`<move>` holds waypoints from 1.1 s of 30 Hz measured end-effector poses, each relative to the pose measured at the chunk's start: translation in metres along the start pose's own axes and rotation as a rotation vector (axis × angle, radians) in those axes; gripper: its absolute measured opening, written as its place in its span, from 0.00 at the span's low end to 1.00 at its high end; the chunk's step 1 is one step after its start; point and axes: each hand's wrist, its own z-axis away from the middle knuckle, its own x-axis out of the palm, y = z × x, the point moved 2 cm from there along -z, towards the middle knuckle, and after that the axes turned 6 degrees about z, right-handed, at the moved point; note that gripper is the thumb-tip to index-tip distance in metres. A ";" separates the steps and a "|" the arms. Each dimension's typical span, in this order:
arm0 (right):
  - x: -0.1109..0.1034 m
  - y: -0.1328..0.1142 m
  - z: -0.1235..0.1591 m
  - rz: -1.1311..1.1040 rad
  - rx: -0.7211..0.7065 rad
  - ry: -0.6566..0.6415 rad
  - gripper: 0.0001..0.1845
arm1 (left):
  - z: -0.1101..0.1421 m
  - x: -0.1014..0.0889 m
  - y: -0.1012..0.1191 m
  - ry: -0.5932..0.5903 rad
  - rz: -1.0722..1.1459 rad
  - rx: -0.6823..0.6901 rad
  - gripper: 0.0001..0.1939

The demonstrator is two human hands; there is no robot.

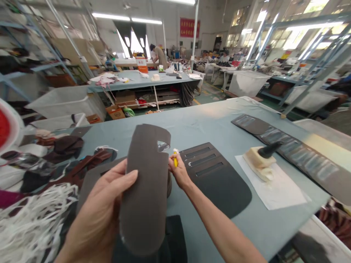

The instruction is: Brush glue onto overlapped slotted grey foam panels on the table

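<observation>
My left hand (105,193) grips a dark grey-brown panel (145,197) with rounded ends, thumb on the near face and fingers behind. A notch-like opening is at the panel's upper right edge. Just right of that edge, my right hand (178,171) is closed on a small yellow tool (176,160) with a whitish end; its exact kind is unclear. Beyond my right hand, a black panel (219,190) with several long slots lies flat on the table. More dark pieces (175,237) lie below the held panel, partly hidden by it.
A cream container (257,160) with a black cone-shaped top stands on white paper (285,193) at the right. Behind it lies a long slotted strip (263,133). White cords (38,219) and dark cloth pieces (68,146) heap at the left. A person (159,54) works in the background.
</observation>
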 end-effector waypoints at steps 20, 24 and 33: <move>-0.391 0.041 0.119 1.197 -0.020 0.449 0.07 | -0.026 0.019 -0.352 0.213 -0.239 -0.243 0.25; -0.416 0.063 0.116 1.301 -0.006 0.463 0.07 | -0.041 0.017 -0.396 0.348 -0.361 -0.150 0.30; -0.431 0.077 0.093 1.359 0.017 0.420 0.08 | -0.053 0.029 -0.403 0.386 -0.693 -0.027 0.31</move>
